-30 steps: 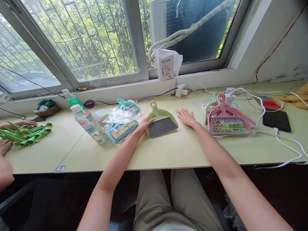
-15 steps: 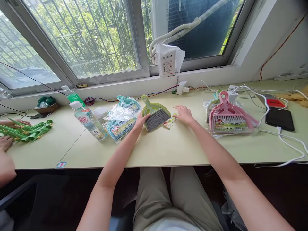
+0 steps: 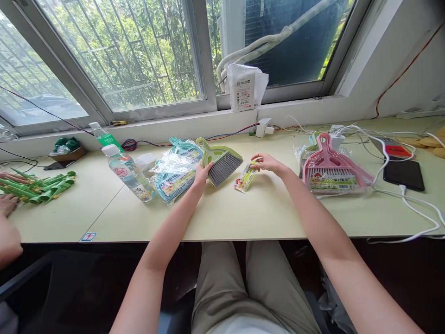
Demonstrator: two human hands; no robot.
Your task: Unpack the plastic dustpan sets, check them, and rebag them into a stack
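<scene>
My left hand (image 3: 202,173) is closed on the edge of a green dustpan and brush set (image 3: 222,160), whose grey bristles face me and whose handle points to the window. To its right, my right hand (image 3: 267,163) pinches the upper end of a small printed label card (image 3: 246,178), yellow-green with red pictures. The card's lower end is tilted toward me, close to the table. Left of my left hand lie blue dustpan sets (image 3: 175,181) in clear wrap. Bagged pink dustpan sets (image 3: 330,167) lie to the right of my right hand.
Two plastic bottles, one clear (image 3: 128,174) and one green-labelled (image 3: 104,135), stand at the left. Another person's hand (image 3: 9,204) is by green stalk-like pieces (image 3: 41,188). White cables and a black phone (image 3: 403,174) lie at the right. A box (image 3: 242,93) stands on the sill.
My right hand has taken hold of the label card and raised its upper end. The green set in my left hand has shifted slightly to the left, away from the card.
</scene>
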